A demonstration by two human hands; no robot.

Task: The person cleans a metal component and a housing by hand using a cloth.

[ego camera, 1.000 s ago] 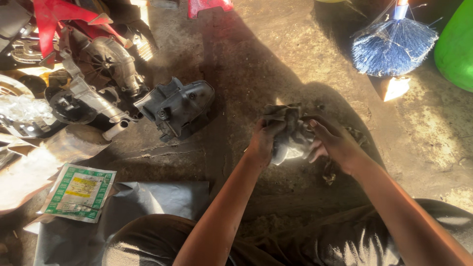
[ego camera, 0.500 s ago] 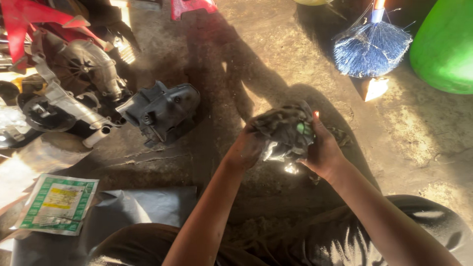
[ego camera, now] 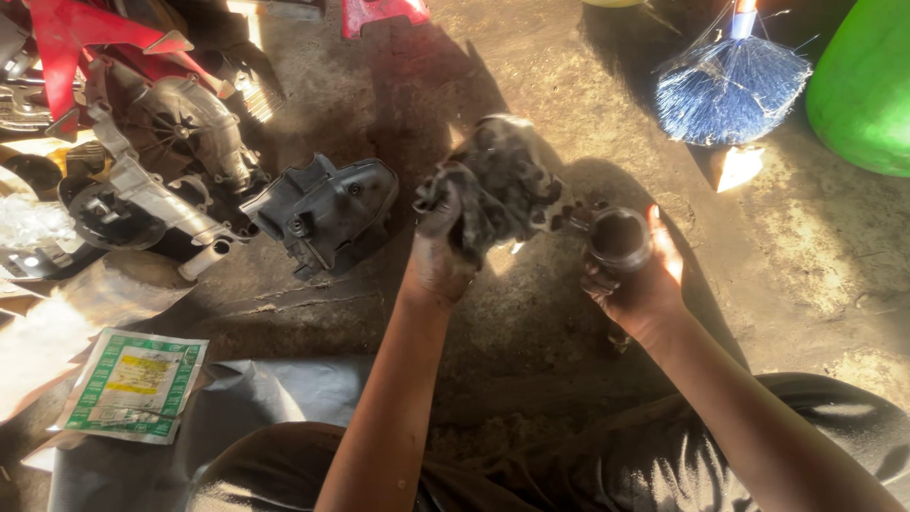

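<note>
My left hand (ego camera: pixel 438 261) is raised over the dirty concrete floor, gripping a crumpled, grimy dark rag (ego camera: pixel 498 185) that bunches above its fingers. My right hand (ego camera: pixel 645 280) holds a short round metal part (ego camera: pixel 618 237) with a dark hollow opening facing up, a little to the right of the rag. The rag's edge nearly touches the part. Both forearms reach out from my lap, and my dark trousers fill the bottom of the view.
A black plastic housing (ego camera: pixel 327 210) lies left of my hands, beside a grey engine assembly (ego camera: pixel 166 152) and red body panels (ego camera: pixel 76 38). A green-bordered packet (ego camera: pixel 133 384) rests on a dark sheet (ego camera: pixel 284 393). A blue broom head (ego camera: pixel 730 87) and a green container (ego camera: pixel 867 85) sit at the right.
The rag was wrapped around the part between both hands. Now my left hand has lifted the rag up and away, leaving the round metal part bare in my right hand.
</note>
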